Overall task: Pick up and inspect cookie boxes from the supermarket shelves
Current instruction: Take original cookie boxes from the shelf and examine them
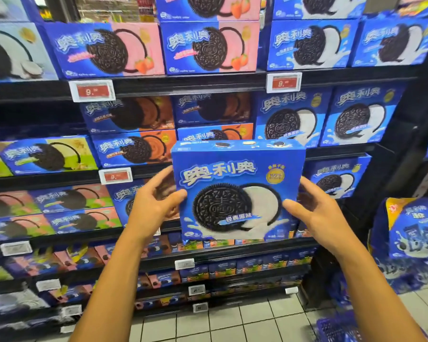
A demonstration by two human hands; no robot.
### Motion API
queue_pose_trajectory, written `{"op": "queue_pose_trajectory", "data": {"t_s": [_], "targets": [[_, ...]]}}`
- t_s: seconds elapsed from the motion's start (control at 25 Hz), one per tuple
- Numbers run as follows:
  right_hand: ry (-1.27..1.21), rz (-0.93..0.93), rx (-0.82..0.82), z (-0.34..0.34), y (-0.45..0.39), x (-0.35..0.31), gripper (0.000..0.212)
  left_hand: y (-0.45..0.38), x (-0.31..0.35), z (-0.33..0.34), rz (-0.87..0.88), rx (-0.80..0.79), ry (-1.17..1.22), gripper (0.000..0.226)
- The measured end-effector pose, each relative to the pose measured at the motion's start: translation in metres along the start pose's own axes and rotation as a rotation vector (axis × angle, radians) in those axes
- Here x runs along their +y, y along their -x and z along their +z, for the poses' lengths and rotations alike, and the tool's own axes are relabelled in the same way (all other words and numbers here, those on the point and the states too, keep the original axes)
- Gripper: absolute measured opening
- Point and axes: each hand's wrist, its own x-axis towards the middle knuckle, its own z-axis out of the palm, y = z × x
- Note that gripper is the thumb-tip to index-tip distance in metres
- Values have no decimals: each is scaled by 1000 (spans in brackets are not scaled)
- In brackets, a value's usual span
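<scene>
A person holds a blue cookie box (237, 191) upright in front of the shelves (208, 82), its printed front facing them. The left hand (153, 206) grips its left edge, the right hand (314, 211) its right edge, thumbs on the front.

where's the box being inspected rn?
Head view, centre: the blue cookie box is held upright between the left hand and right hand, in front of the shelves.

Red price tags (92, 91) clip to the black shelf edges (183, 82), a white tiled floor (252, 317) lies below, and a blue basket (336, 329) sits at lower right.
</scene>
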Motion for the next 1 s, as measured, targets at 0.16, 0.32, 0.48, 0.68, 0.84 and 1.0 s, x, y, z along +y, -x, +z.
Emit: {"op": "queue_pose_trajectory", "data": {"t_s": [0.16,0.32,0.48,0.68,0.84,1.0], "targets": [[-40,74,16,-2,-3,-7,63,-17,9,8,-76,-39,7,50],[-59,149,70,-4,-6,-10,49,-21,8,13,-238,-136,-7,39],[-81,273,147,-3,-12,-8,31,-26,1,15,-402,-158,-63,20],[-70,314,134,-6,-11,-5,30,-31,-6,16,-411,-165,-93,16],[-90,320,124,-12,-7,11,36,-30,-24,25,-374,-140,-88,15],[-40,410,95,-25,5,54,26,-22,-66,51,-356,-97,-106,33]]}}
